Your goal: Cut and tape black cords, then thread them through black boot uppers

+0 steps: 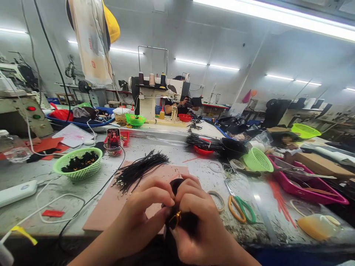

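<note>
Close in front of me, a soft black piece point(175, 184) with a small gold-coloured metal fitting point(177, 215) is held between my two hands. My left hand point(142, 214) pinches its left side, thumb and forefinger together by the fitting. Curled over the right side, my right hand point(201, 218) grips the piece with its thumb below. My fingers cover much of it, so its full shape is hidden. Beyond my left hand, a bundle of thin black cords point(142, 166) with pale tips lies on a pinkish board point(101, 210).
Scissors point(240, 210) and a tape roll point(217, 201) lie right of my hands. A green basket point(79, 173) holds black pieces at left. A phone point(113, 138) stands behind it. At right are a magenta tray point(310, 194) and a bottle point(316, 226). A person sits behind the sewing machine point(148, 101).
</note>
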Demonstrator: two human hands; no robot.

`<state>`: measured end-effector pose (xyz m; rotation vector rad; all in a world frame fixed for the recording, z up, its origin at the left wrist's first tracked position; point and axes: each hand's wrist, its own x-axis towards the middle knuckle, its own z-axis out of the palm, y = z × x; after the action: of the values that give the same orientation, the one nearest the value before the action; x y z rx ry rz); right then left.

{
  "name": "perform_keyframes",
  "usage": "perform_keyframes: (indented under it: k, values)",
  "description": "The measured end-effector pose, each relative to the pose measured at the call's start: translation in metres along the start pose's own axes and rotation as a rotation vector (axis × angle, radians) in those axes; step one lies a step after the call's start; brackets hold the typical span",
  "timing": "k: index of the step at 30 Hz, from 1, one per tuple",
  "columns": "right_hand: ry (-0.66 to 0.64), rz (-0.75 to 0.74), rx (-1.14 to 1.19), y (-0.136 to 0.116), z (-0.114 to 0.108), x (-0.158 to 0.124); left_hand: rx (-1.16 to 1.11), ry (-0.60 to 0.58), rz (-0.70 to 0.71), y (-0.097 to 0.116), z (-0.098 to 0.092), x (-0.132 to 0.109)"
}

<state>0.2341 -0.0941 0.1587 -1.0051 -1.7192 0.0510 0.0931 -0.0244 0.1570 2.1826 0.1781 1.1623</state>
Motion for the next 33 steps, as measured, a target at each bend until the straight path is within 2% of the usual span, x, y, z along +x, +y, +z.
perform_keyframes:
  k: [7,12,18,24,30,33]
  values:
    - [0.027,-0.014,0.010,-0.003,0.000,-0.003,0.031,-0.053,0.058,-0.001,-0.004,-0.003]
    - [0.038,-0.122,-0.062,-0.002,0.002,-0.004,0.041,-0.073,0.119,-0.002,-0.006,-0.005]
    - [0.122,-0.294,-0.177,0.009,0.010,-0.006,0.018,-0.096,0.140,-0.007,-0.007,-0.011]
    - [0.133,-0.331,-0.260,0.008,0.011,-0.007,-0.050,-0.067,0.146,-0.010,-0.006,-0.014]
    - [-0.008,-0.343,-0.355,-0.004,-0.002,-0.002,-0.089,-0.047,0.109,-0.013,-0.004,-0.019]
    - [-0.015,-0.350,-0.362,-0.005,-0.002,0.000,-0.092,-0.029,0.135,-0.013,-0.004,-0.018]
